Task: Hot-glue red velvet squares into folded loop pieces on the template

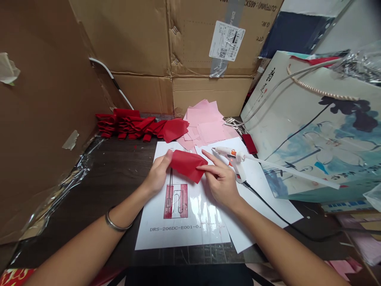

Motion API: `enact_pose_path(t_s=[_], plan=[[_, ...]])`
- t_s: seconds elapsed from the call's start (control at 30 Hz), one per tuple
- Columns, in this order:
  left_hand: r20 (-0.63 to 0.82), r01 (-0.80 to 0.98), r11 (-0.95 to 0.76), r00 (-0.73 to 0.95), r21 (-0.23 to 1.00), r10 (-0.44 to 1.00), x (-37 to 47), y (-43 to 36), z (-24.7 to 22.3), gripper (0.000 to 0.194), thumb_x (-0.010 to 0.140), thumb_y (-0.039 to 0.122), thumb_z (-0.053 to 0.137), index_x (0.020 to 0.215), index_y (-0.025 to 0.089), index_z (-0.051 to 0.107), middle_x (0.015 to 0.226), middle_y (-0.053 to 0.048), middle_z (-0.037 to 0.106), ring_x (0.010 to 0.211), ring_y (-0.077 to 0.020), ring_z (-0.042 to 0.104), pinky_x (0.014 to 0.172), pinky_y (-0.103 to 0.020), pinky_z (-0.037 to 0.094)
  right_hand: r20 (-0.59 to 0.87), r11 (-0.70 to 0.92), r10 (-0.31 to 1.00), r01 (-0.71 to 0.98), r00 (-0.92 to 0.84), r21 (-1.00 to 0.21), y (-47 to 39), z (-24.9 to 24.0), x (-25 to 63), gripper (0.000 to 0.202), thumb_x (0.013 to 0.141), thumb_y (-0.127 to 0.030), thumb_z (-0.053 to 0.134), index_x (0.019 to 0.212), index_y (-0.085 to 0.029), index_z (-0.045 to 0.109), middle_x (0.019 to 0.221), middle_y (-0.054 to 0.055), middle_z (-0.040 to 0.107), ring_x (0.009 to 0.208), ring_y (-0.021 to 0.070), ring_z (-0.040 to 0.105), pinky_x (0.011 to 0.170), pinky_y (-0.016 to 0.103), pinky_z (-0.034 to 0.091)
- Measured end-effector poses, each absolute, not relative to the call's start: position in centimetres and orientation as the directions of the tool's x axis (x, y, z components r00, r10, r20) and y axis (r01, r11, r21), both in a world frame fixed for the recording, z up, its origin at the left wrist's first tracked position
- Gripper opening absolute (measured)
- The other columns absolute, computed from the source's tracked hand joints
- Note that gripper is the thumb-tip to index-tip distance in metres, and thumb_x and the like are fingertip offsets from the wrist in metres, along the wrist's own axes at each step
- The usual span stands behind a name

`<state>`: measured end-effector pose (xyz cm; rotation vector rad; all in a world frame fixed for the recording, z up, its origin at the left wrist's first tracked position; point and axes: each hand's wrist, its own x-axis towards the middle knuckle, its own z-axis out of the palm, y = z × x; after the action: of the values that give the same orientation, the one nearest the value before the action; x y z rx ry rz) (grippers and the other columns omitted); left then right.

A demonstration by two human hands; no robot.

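Note:
My left hand (pixel 157 174) pinches the left end of a red folded piece of cloth or paper (pixel 187 165), held just above a printed white sheet (pixel 157 234). At its right edge my right hand (pixel 222 184) grips the same red piece, the index finger stretched out above it. The thumb of that hand is mostly hidden. On the printed sheet, partly under the red piece, is a drawing (pixel 176 201) with a red-and-pink rectangle and clip-like outlines. A white hot glue gun (pixel 235 157) lies close behind my right hand, with a long glue stick (pixel 291 171) in it.
Red folded pieces (pixel 127 126) are piled at the back left, beside a stack of pink paper squares (pixel 205 123). Metal strips (pixel 236 125) lie behind the glue gun. Cardboard walls (pixel 143 35) and a paper bag (pixel 303 131) bound the table; a black cord (pixel 270 208) runs right.

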<state>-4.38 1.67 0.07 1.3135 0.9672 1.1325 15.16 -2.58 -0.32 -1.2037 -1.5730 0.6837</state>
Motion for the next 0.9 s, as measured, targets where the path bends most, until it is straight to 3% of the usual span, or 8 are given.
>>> enact_pose_path(t_s=[0.07, 0.13, 0.27, 0.47, 0.57, 0.67, 0.8, 0.9], plan=[[0.115, -0.083, -0.097, 0.241, 0.992, 0.964, -4.3, 1.5, 0.2, 0.038, 0.086, 0.046, 0.064, 0.108, 0.016, 0.066, 0.099, -0.006, 0.071, 0.09, -0.0191, 0.065, 0.081, -0.027, 0.051, 0.286, 0.276, 0.958, 0.309, -0.013, -0.91, -2.6, -0.1, 15.3, 0.032, 0.081, -0.015, 0.05, 0.093, -0.027, 0.077, 0.143, 0.003, 0.053, 0.057, 0.0109, 0.057, 0.049, 0.034, 0.046], [0.143, -0.084, -0.125, 0.271, 0.989, 0.952, -4.4, 1.4, 0.2, 0.043, 0.081, 0.034, 0.072, 0.12, 0.018, 0.061, 0.109, -0.005, 0.069, 0.095, -0.0188, 0.065, 0.082, -0.026, 0.051, 0.167, 0.166, 0.986, 0.177, -0.011, -0.97, -2.6, 0.0, 15.4, 0.036, 0.084, -0.019, 0.049, 0.112, -0.03, 0.07, 0.144, 0.004, 0.051, 0.049, 0.0067, 0.047, 0.048, 0.032, 0.042], [0.154, -0.133, -0.113, 0.36, 0.985, 0.92, -4.7, 1.1, 0.3, 0.04, 0.082, 0.028, 0.071, 0.121, 0.02, 0.061, 0.11, -0.005, 0.068, 0.095, -0.0179, 0.065, 0.082, -0.025, 0.051, -0.092, -0.095, 0.994, -0.068, -0.055, -0.993, -2.3, 0.1, 15.6, 0.048, 0.09, -0.04, 0.051, 0.137, -0.031, 0.049, 0.105, 0.006, 0.067, 0.047, 0.0085, 0.043, 0.048, 0.03, 0.039], [0.056, -0.12, 0.008, 0.517, 0.993, 0.854, -4.9, 0.6, 0.6, 0.042, 0.08, 0.029, 0.072, 0.12, 0.02, 0.061, 0.106, -0.006, 0.068, 0.085, -0.0175, 0.065, 0.072, -0.025, 0.051, -0.136, -0.183, 0.947, -0.139, -0.292, -0.973, -2.1, 0.7, 15.6, 0.04, 0.081, -0.039, 0.068, 0.116, -0.022, 0.065, 0.098, 0.006, 0.068, 0.051, 0.0085, 0.046, 0.05, 0.029, 0.043], [0.056, -0.109, -0.01, 0.433, 0.994, 0.9, -4.6, 0.9, 0.6, 0.046, 0.082, 0.03, 0.071, 0.124, 0.02, 0.057, 0.101, -0.006, 0.07, 0.081, -0.0174, 0.066, 0.071, -0.025, 0.051, -0.132, -0.21, 0.931, -0.206, -0.339, -0.956, -2.1, 0.9, 15.6, 0.026, 0.081, -0.034, 0.069, 0.102, -0.018, 0.07, 0.086, 0.007, 0.07, 0.067, 0.0155, 0.061, 0.068, 0.034, 0.051], [0.03, -0.093, 0.0, 0.319, 0.996, 0.947, -4.2, 1.3, 0.4, 0.051, 0.083, 0.033, 0.069, 0.128, 0.019, 0.051, 0.092, -0.005, 0.07, 0.077, -0.0167, 0.065, 0.069, -0.026, 0.05, -0.135, -0.217, 0.942, -0.251, -0.307, -0.943, -2.0, 0.6, 15.5, 0.029, 0.081, -0.034, 0.069, 0.105, -0.018, 0.068, 0.093, 0.008, 0.072, 0.082, 0.0204, 0.067, 0.081, 0.039, 0.052], [0.066, 0.214, -0.107, 0.193, 0.971, 0.979, -4.1, 1.5, 0.1, 0.043, 0.084, 0.035, 0.065, 0.123, 0.02, 0.056, 0.075, 0.001, 0.065, 0.059, -0.0117, 0.055, 0.059, -0.024, 0.042, -0.133, -0.174, 0.958, -0.147, -0.255, -0.974, -1.9, 0.3, 15.6, 0.03, 0.083, -0.038, 0.066, 0.107, -0.02, 0.067, 0.083, 0.005, 0.072, 0.076, 0.0194, 0.067, 0.077, 0.038, 0.052], [0.128, 0.572, -0.177, 0.125, 0.801, 0.984, -4.3, 1.3, 0.2, 0.034, 0.085, 0.034, 0.062, 0.118, 0.024, 0.062, 0.068, 0.003, 0.064, 0.051, -0.0105, 0.045, 0.055, -0.025, 0.034, -0.074, -0.059, 0.991, 0.132, -0.114, -0.99, -1.9, 0.1, 15.8, 0.029, 0.085, -0.04, 0.063, 0.106, -0.02, 0.067, 0.061, -0.001, 0.062, 0.059, 0.0167, 0.058, 0.063, 0.035, 0.049]])
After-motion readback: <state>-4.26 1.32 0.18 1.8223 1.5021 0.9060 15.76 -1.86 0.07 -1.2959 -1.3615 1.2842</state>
